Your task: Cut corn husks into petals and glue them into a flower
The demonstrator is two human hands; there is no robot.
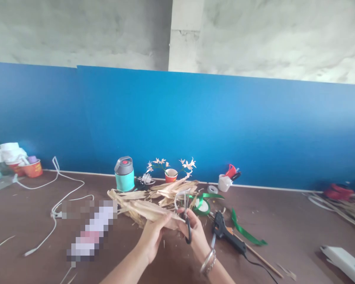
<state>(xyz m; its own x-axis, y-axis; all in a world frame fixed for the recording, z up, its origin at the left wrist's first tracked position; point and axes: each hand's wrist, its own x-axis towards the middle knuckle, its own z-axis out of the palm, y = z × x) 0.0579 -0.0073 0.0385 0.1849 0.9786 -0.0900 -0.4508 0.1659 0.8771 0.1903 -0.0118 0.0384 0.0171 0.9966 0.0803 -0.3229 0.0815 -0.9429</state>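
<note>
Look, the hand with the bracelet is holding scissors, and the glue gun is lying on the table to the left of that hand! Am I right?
Not quite: the head view shows the glue gun lying on the table to the right of the right hand.

No readable text, orange-red cup (33, 169) at left, faintly yellow-marked, possibly lettering, too blurred to tell

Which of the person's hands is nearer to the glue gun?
Right. The right hand, holding scissors, is just left of the glue gun; the left hand, gripping the dry husk, is farther left.
</note>
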